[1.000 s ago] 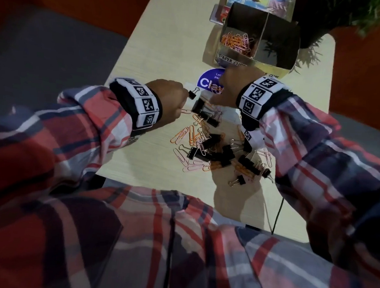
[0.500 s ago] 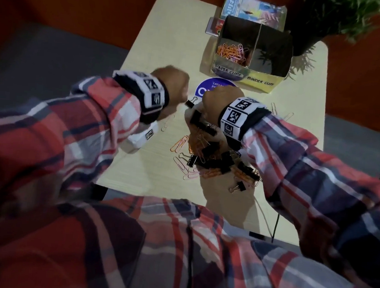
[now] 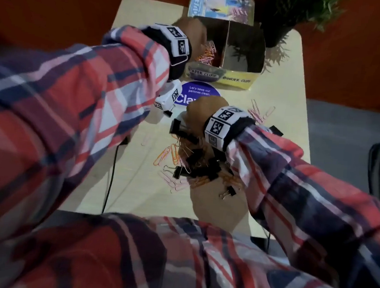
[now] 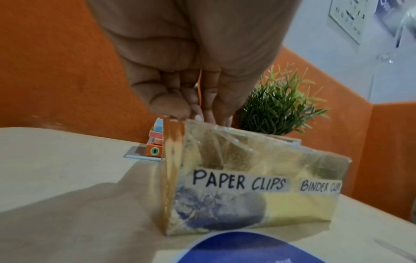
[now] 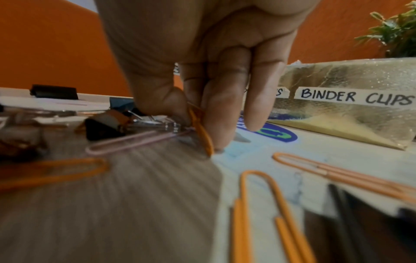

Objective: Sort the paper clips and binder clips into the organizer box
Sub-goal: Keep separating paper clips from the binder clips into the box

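From the head view the left hand hides its fingers over the box; the left wrist view shows them bunched on an orange sliver above the PAPER CLIPS half. The right hand pinches an orange paper clip at the pile on the surface — long axis steep, tip down. Half a second ago the left hand was beside the pile — now it is at the box.

The left hand is hovering over the gold two-compartment cardboard organizer box; the right hand is reaching into mixed orange, pink and black clips beneath it.
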{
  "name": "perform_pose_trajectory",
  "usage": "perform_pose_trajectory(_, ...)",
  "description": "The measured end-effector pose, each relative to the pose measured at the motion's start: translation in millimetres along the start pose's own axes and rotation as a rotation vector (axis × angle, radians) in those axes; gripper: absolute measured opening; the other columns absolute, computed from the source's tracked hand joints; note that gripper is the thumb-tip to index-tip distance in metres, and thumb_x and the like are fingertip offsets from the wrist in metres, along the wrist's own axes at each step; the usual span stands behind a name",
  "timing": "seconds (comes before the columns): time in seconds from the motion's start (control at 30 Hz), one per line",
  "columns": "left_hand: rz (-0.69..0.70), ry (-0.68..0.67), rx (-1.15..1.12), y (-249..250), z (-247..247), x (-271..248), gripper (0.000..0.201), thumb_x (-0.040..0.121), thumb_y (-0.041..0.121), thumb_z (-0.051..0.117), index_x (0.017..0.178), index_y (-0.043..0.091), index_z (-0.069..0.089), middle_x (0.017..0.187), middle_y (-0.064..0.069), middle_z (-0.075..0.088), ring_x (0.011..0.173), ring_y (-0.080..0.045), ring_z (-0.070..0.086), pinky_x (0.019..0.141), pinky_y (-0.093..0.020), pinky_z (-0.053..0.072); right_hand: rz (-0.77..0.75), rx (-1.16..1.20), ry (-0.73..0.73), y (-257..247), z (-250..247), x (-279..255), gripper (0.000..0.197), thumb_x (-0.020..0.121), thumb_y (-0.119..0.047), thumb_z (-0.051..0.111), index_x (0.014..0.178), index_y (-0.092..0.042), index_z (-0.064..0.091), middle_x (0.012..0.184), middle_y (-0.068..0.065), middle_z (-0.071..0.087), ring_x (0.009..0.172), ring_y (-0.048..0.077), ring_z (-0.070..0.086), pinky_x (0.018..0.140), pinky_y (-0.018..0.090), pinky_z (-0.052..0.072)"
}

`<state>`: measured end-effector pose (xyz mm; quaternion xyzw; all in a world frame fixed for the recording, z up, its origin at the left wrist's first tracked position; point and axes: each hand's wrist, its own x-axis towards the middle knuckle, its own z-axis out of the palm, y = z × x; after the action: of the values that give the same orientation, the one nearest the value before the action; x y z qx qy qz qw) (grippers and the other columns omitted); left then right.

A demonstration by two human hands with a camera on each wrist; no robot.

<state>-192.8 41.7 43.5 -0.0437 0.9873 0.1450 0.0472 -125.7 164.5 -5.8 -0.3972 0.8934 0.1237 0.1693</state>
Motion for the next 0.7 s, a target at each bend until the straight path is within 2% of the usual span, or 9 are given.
perform_pose_trajectory(0.07,-0.016,0.057,-0.041,-8,-4,-18,0.022,0.09,0.018,0.059,0.109,0.012,0.069,0.119,-0.011,0.066,0.11,-0.029,0.06,0.09,-0.034,0.046,-0.014,0.034,0.034,3,0,0,0.02,0.091,-0.034,0.052,0.08,-0.018,0.052,0.073,0.001,0.048,0.067,0.023,0.049,0.061,0.029,0.041)
perform_pose_trajectory(0.13,-0.047,0.057,-0.05,-19,-8,-44,0.019,0.089,0.019,0.059,0.101,0.011,0.07,0.111,-0.012,0.068,0.1,-0.03,0.062,0.085,-0.035,0.047,-0.021,0.09,0.044,9,0,-1,0.028,0.088,-0.042,0.054,0.077,-0.017,0.051,0.07,0.0,0.05,0.059,0.021,0.048,0.055,0.025,0.037)
perform_pose_trajectory(0.2,-0.078,-0.044,-0.016,-30,-6,-78,0.018,0.088,0.025,0.06,0.093,0.01,0.069,0.101,-0.012,0.07,0.089,-0.029,0.061,0.076,-0.033,0.045,-0.024,0.132,0.016,14,-3,-2,0.034,0.084,-0.051,0.056,0.074,-0.019,0.048,0.065,-0.003,0.05,0.051,0.013,0.044,0.045,0.022,0.03)
perform_pose_trajectory(0.3,-0.116,-0.254,0.106,-40,13,-132,0.024,0.084,0.035,0.066,0.096,0.013,0.065,0.098,-0.01,0.067,0.085,-0.027,0.057,0.074,-0.032,0.045,-0.028,0.081,-0.055,12,-9,-1,0.025,0.078,-0.038,0.067,0.079,-0.016,0.055,0.065,-0.001,0.053,0.054,0.017,0.048,0.042,0.02,0.03)
perform_pose_trajectory(0.4,-0.132,-0.326,0.185,-41,31,-171,0.03,0.082,0.034,0.066,0.103,0.014,0.058,0.1,-0.008,0.061,0.089,-0.028,0.058,0.074,-0.034,0.048,0.026,0.087,-0.088,12,-9,0,0.021,0.078,-0.029,0.067,0.084,-0.011,0.06,0.067,0.002,0.054,0.06,0.02,0.054,0.046,0.022,0.035)
perform_pose_trajectory(0.47,-0.102,-0.338,0.186,-41,39,-180,0.028,0.086,0.022,0.063,0.109,0.011,0.055,0.107,-0.011,0.06,0.098,-0.031,0.058,0.077,-0.034,0.045,0.067,0.17,-0.118,16,-15,-4,0.015,0.082,-0.025,0.065,0.087,-0.011,0.061,0.079,0.004,0.064,0.071,0.022,0.061,0.053,0.025,0.043)
perform_pose_trajectory(0.53,-0.081,-0.317,0.176,-42,44,-181,0.023,0.089,0.01,0.056,0.111,0.009,0.055,0.11,-0.014,0.059,0.101,-0.033,0.057,0.078,-0.035,0.044,0.108,0.263,-0.15,23,-28,-7,0.01,0.086,-0.021,0.064,0.089,-0.012,0.062,0.089,0.005,0.07,0.08,0.021,0.067,0.066,0.031,0.054)
perform_pose_trajectory(0.6,-0.08,-0.313,0.155,-43,48,-182,0.022,0.089,0.005,0.051,0.11,0.009,0.056,0.11,-0.014,0.06,0.101,-0.033,0.056,0.078,-0.035,0.043,0.142,0.345,-0.055,34,-49,-6,0.004,0.084,-0.015,0.064,0.081,-0.013,0.066,0.088,0.007,0.072,0.08,0.021,0.069,0.073,0.032,0.056)
perform_pose_trajectory(0.7,-0.092,-0.319,0.063,-40,52,-187,0.021,0.089,0.007,0.051,0.106,0.016,0.058,0.11,-0.009,0.061,0.099,-0.029,0.056,0.074,-0.032,0.041,0.19,0.438,0.173,49,-84,1,0.013,0.08,-0.008,0.061,0.069,-0.013,0.064,0.082,0.01,0.072,0.081,0.026,0.069,0.074,0.035,0.056)
